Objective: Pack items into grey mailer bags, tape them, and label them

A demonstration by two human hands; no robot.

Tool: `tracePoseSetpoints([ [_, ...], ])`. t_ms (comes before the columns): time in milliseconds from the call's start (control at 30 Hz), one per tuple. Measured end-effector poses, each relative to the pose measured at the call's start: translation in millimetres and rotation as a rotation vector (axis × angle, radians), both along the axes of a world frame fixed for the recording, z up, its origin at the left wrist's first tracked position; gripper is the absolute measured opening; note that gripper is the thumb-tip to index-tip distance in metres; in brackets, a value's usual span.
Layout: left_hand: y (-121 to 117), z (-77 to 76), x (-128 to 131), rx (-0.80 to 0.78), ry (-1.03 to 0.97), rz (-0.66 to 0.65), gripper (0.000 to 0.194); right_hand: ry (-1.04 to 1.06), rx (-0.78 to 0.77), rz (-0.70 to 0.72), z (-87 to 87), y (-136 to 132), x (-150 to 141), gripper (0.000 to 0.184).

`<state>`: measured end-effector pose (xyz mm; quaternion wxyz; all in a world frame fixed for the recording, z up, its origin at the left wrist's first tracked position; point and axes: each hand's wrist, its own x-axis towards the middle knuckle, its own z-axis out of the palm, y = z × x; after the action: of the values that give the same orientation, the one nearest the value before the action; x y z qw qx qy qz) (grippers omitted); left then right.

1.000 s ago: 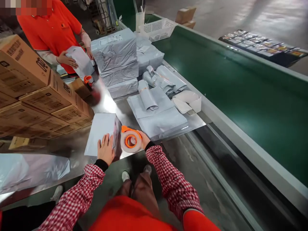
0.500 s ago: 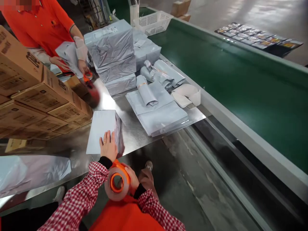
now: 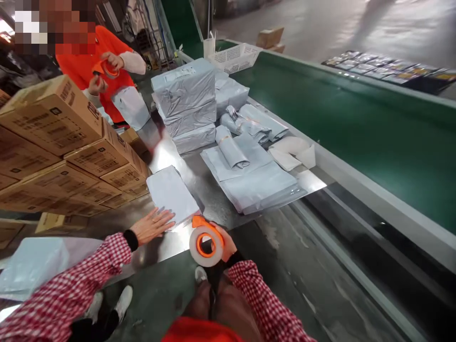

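A white wrapped parcel point(image 3: 173, 192) lies near the front edge of the metal table point(image 3: 156, 247), turned at an angle. My left hand point(image 3: 151, 226) lies flat with fingers stretched out, at the parcel's near left corner. In my right hand point(image 3: 225, 242) is an orange tape dispenser point(image 3: 205, 242) with a wide roll of clear tape, held just off the parcel's near right corner. The fingers of that hand are wrapped round the dispenser's far side and partly hidden.
Brown cartons point(image 3: 81, 142) are stacked at left, a grey-white bag point(image 3: 35, 266) before them. Wrapped parcels point(image 3: 187, 99) and flat mailing bags point(image 3: 256, 185) lie beyond. A green conveyor belt point(image 3: 338, 114) runs along the right. Across the table a co-worker point(image 3: 117, 52) holds another tape dispenser.
The parcel has turned on the table. My left hand has moved from its top to its left corner. The tape dispenser has come up and right beside it. The co-worker has raised their dispenser.
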<state>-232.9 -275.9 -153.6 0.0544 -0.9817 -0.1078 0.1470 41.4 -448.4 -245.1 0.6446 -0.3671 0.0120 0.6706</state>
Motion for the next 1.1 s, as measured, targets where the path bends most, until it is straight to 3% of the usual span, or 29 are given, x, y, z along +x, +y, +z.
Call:
tracePoseSetpoints([
  [133,25.2,-16.5,113.2,0.013,-0.082,0.017,0.064,-0.014,-0.013,-0.056,9.0,58.1,51.8,0.025],
  [233,32.0,-25.6,169.0,0.034,-0.154,0.167,0.062,-0.081,-0.022,-0.137,7.1,80.7,79.7,0.023],
  [333,33.4,-31.4,183.3,0.006,-0.174,0.228,0.064,-0.138,-0.060,-0.202,-3.0,61.8,74.7,0.032],
  [467,31.5,-33.9,176.8,-0.040,-0.181,0.235,0.064,-0.159,-0.094,-0.184,-19.6,11.8,22.3,0.042],
  [567,18.7,-36.2,188.1,-0.049,-0.205,0.299,0.062,-0.081,-0.100,-0.170,-26.9,2.2,-3.8,0.040],
  [633,4.2,-38.2,209.5,-0.043,-0.222,0.397,0.060,-0.023,-0.116,-0.169,-27.6,8.9,1.7,0.036],
  [767,-12.7,-30.1,245.8,-0.044,-0.250,0.586,0.065,-0.070,-0.136,-0.165,-19.2,24.2,51.7,0.027],
  [800,-10.0,-24.2,241.8,-0.067,-0.265,0.575,0.067,-0.090,-0.142,-0.152,-15.6,27.6,65.3,0.027],
  [867,4.2,-10.5,210.4,-0.109,-0.297,0.491,0.071,-0.108,-0.149,-0.123,-7.8,36.7,86.8,0.027],
  [967,37.1,4.8,126.9,-0.005,-0.270,0.360,0.066,-0.079,-0.133,-0.083,3.0,61.6,101.6,0.023],
  [1033,56.0,6.9,79.4,0.034,-0.191,0.195,0.062,-0.045,-0.112,-0.037,8.7,85.0,103.0,0.020],
  [1100,65.5,2.2,57.9,0.027,-0.132,0.046,0.062,-0.020,-0.085,0.005,12.8,110.7,101.8,0.020],
])
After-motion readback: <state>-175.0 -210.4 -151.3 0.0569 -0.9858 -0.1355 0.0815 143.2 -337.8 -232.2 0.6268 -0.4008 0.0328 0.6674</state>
